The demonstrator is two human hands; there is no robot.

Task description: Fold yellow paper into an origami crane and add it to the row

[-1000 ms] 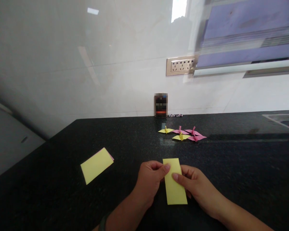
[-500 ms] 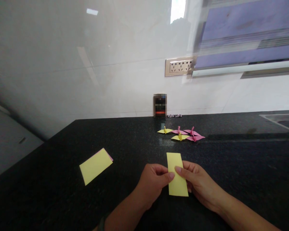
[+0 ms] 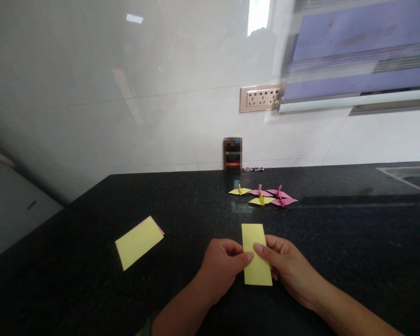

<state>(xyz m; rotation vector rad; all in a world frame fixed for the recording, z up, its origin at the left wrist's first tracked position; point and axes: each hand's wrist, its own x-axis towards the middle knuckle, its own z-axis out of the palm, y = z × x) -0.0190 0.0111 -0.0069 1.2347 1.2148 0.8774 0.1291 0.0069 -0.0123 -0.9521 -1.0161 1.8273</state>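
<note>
A narrow yellow paper rectangle is held upright-lengthwise between my two hands, above the near part of the dark counter. My left hand pinches its left edge, thumb on the front face and fingers behind. On the right edge, my right hand grips it the same way, its thumb lying slightly higher. The fingertips behind the paper are hidden. Beyond it stand folded paper cranes, among them a yellow crane and a pink crane.
Yellow paper sheets with a pink edge beneath lie to the left on the black speckled counter. A blurred-out dark phone-like object leans on the wall, a bead string beside it. A sink edge shows at far right.
The yellow paper has shifted very slightly to the left in my hands. Both hands keep their hold, and everything else stays put.
</note>
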